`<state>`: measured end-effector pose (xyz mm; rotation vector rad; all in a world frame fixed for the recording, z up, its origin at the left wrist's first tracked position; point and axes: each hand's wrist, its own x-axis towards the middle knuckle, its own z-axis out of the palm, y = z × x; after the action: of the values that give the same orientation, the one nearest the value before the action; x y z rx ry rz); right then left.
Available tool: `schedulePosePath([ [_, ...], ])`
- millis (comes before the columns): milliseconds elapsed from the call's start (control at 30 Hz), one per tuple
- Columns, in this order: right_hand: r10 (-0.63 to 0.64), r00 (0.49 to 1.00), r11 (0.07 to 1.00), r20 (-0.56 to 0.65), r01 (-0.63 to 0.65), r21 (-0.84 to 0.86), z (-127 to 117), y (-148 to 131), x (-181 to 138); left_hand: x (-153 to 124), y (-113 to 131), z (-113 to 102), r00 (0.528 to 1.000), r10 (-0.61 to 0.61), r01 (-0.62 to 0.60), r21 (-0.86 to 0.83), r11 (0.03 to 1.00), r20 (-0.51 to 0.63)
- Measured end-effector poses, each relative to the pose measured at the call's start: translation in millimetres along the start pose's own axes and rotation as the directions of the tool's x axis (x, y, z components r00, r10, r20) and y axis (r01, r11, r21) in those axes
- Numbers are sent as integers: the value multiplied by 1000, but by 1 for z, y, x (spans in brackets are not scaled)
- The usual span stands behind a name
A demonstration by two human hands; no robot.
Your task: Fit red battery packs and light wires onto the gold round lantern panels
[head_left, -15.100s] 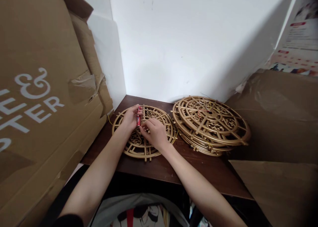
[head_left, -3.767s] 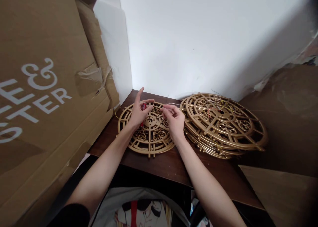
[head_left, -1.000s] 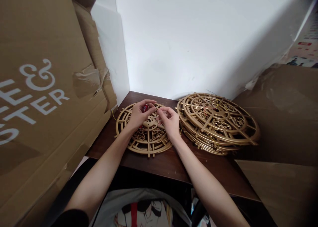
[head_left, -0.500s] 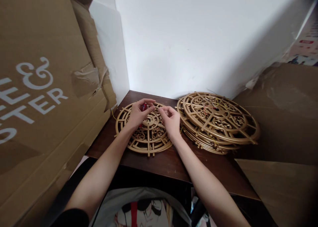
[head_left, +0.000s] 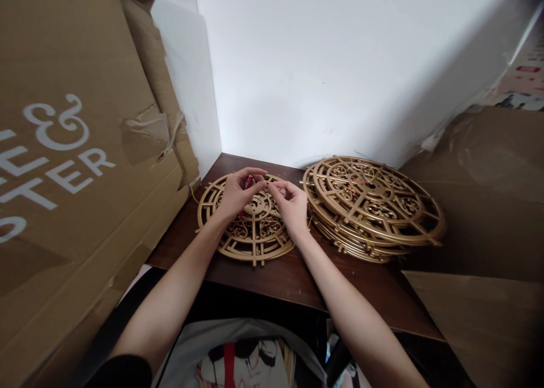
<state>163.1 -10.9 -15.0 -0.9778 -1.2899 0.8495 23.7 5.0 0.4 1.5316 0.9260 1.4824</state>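
Observation:
A round gold openwork disc (head_left: 250,242) lies flat on the dark wooden table (head_left: 297,277). Both hands hover over its centre. My left hand (head_left: 236,194) is closed on a small red cylinder (head_left: 248,180) held between thumb and fingers. My right hand (head_left: 291,204) is pinched shut close to it, fingertips almost meeting those of the left; what it pinches is too thin to make out. A fine yellow wire (head_left: 193,194) trails off the disc's left edge.
A stack of similar gold discs (head_left: 374,209) with thin wires at its hub sits to the right. A large printed cardboard box (head_left: 76,167) leans on the left. Brown cardboard (head_left: 480,207) crowds the right side. A white wall (head_left: 323,71) stands behind.
Over the last second the hands have stayed over the disc's centre, the right fingertips drawing slightly closer to the left. Earlier the left index finger pointed up; now it is curled.

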Motion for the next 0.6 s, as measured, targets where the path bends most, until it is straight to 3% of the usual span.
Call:
schedulePosePath([
  [167, 8, 1000, 1000, -12, -8, -4, 0, 0, 0, 1, -4, -1, 1000, 7, -6, -29, 1000, 11],
  [300, 75, 996, 994, -39, -72, 85, 1, -1, 1, 3, -6, -1, 1000, -19, 17, -90, 996, -22],
  [433, 131, 990, 971, -55, -117, 208, 2, -2, 2, 3, -5, -1, 997, -62, 69, -198, 978, 42],
  [600, 145, 987, 953, -69, -121, 277, 2, -4, 2, -2, -5, 3, 988, -82, 103, -168, 980, 130],
])
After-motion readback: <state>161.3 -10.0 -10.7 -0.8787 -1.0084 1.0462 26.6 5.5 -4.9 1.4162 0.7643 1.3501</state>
